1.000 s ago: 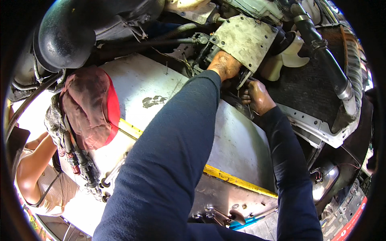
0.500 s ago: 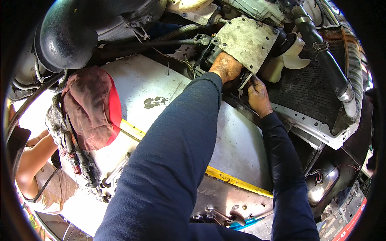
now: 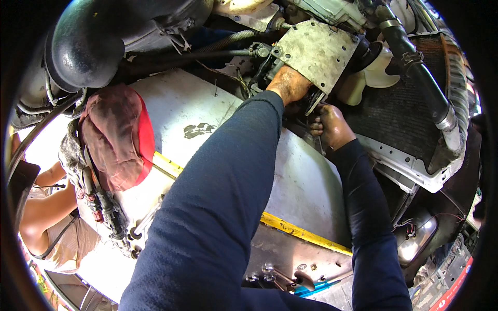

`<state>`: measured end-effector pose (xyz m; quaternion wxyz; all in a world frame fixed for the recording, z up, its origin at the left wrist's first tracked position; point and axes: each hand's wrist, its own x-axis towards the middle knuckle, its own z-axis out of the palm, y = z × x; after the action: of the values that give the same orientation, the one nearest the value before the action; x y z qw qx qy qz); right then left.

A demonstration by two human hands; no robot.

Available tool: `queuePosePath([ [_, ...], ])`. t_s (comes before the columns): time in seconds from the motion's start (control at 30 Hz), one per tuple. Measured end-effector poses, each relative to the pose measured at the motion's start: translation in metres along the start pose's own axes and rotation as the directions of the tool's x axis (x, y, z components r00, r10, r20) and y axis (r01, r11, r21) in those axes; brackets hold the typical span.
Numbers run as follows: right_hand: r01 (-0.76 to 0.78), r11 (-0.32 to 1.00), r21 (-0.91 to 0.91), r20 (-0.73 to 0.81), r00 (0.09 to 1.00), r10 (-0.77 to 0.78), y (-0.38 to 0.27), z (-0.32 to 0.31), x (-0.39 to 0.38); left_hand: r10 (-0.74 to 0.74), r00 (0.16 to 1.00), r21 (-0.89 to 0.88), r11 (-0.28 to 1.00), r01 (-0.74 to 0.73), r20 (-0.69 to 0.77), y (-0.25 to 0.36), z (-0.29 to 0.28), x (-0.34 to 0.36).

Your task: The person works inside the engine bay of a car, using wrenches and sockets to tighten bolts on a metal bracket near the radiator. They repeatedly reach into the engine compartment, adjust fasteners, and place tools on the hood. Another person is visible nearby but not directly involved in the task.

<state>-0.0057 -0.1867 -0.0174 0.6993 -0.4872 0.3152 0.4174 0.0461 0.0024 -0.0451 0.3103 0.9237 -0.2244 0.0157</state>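
Note:
My left hand [image 3: 291, 84] reaches in beneath a flat grey metal plate [image 3: 317, 52] with bolt holes around its edge. Its fingers are hidden under the plate and among the engine parts; only the grimy wrist and back of the hand show. Just below the plate's near right corner, my right hand [image 3: 333, 127] is closed with its fingers curled. A thin light sliver shows below those fingers, but what they grip cannot be made out. Between the two hands a narrow metal edge [image 3: 314, 103] sticks out from under the plate.
Right of the plate stand a pale plastic fan [image 3: 377, 72], a dark radiator [image 3: 410, 119] and a thick black hose [image 3: 415, 67]. A dirty red cloth [image 3: 116, 137] lies over the white panel [image 3: 181, 109] at left. Another person's arm [image 3: 52, 207] shows at far left.
My right hand has turned at the wrist and shifted slightly down and left, its fingers now curled toward the left. My left hand stays under the plate.

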Motion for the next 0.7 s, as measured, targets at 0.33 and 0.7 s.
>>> queuePosePath([
  [0.33,0.538,0.205,-0.817,0.251,0.653,-0.715,0.008,-0.017,0.019,-0.049,0.995,-0.053,0.998,0.045,-0.082,0.006,-0.001,-0.001],
  [0.7,0.021,0.924,-0.383,-0.095,0.994,-0.062,-0.028,-0.013,-0.002,-0.078,0.997,-0.149,0.986,0.080,0.019,0.000,-0.001,0.001],
])
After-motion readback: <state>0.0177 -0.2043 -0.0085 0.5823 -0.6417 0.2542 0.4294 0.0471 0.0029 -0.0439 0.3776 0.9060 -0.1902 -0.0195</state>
